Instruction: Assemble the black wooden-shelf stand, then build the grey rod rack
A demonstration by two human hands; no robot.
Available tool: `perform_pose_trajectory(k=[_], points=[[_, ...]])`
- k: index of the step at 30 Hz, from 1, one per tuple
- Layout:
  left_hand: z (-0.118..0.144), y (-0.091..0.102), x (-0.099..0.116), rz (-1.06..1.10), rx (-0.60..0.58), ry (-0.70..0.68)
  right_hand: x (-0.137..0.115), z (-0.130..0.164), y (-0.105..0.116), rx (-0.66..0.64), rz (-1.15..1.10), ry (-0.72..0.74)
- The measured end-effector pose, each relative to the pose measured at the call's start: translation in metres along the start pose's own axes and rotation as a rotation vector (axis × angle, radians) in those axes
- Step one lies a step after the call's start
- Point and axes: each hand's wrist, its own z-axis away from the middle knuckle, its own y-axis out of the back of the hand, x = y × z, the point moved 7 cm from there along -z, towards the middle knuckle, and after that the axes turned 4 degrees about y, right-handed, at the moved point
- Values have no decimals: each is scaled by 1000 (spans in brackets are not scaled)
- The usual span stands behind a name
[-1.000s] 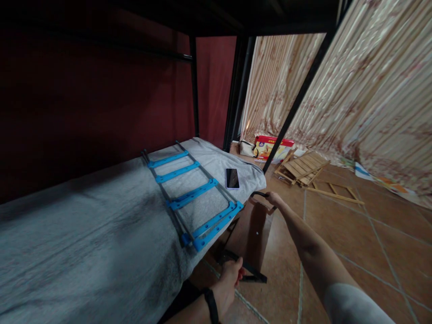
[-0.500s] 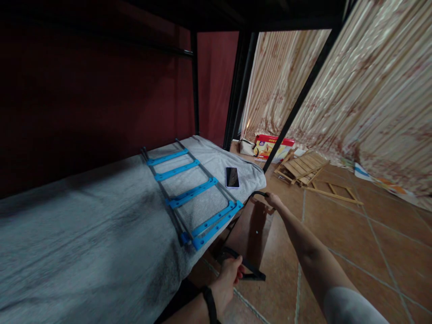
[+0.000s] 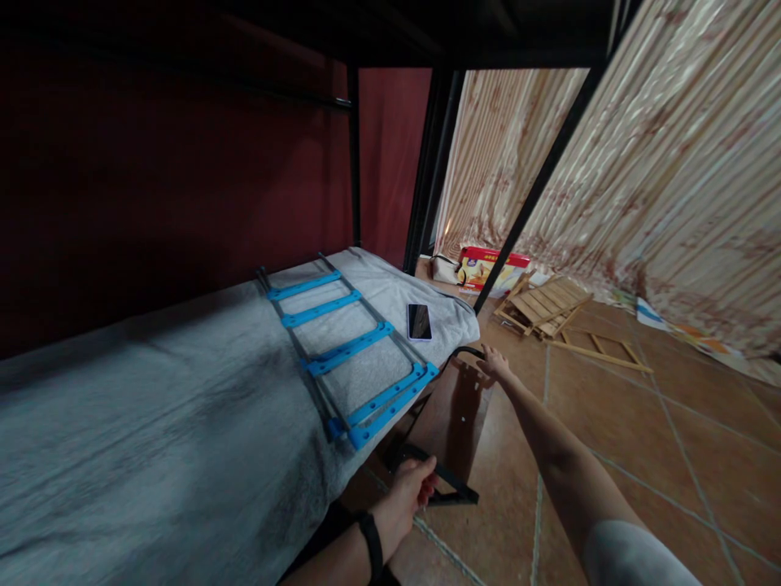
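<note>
A brown board with black metal leg frames (image 3: 469, 439), resembling a small folding table, is on the floor beside the bed. At its near end, my left hand (image 3: 416, 486) is closed around the black leg frame. My right hand (image 3: 495, 363) is at the far end, touching or just beside the curved black leg, its fingers loosened and apart. On the grey blanket (image 3: 232, 391) lies a rack of blue bars and grey metal tubes (image 3: 347, 350). A phone (image 3: 419, 322) with a dark screen rests to the right of the rack.
Black bed posts (image 3: 537, 191) rise close to my right hand. Farther back on the tiled floor are wooden slatted pieces (image 3: 549, 305), a red and yellow box (image 3: 491, 268) and a pale bag (image 3: 445, 269). A striped curtain (image 3: 683, 163) hangs behind them.
My right hand's fingers have loosened from the curved black leg and spread. My left hand keeps its hold, and the brown board has hardly moved.
</note>
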Motion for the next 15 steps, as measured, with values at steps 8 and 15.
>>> perform_pose_trajectory(k=[8, 15], points=[[25, 16, -7, -17, 44, 53, 0, 1, 3, 74, -44, 14], [69, 43, -1, -183, -119, 64, -11, 15, 16, 206, -136, 90]])
